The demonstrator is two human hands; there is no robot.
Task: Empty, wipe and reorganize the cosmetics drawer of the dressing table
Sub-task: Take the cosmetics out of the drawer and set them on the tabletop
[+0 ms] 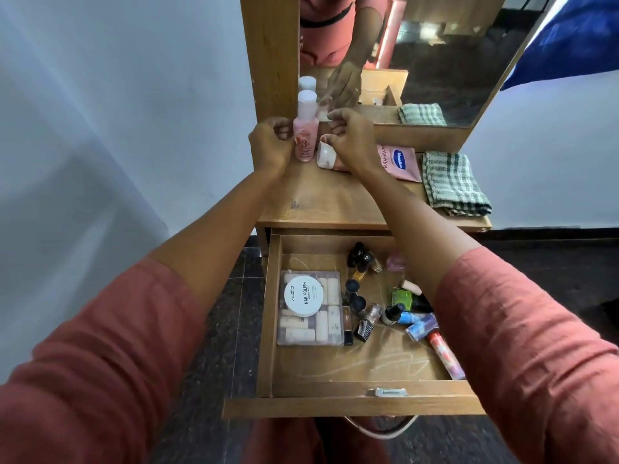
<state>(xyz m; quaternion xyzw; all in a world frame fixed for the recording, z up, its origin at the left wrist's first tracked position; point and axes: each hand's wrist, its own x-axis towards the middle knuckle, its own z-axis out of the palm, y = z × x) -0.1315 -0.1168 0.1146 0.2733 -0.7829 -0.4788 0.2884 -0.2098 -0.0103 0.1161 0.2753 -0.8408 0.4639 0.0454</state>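
A pink bottle [305, 137] with a white cap stands upright on the dressing table top [321, 202], close to the mirror. My left hand [269, 144] is beside its left side with fingers curled, knuckles against the bottle. My right hand [350, 139] hovers to the bottle's right, fingers curled, thumb just above the white cap of a pink Vaseline tube [398, 160] lying flat. The open drawer [268, 316] below holds a clear plastic box [311, 323] with a round white Zudio tin [304, 296] on it, and several nail polish bottles [392, 313].
A folded green checked cloth [452, 182] lies on the right end of the table top. The mirror [435, 55] stands behind, with a wooden frame post [271, 55] on its left. White scribble marks cover the drawer bottom. Dark floor lies on either side.
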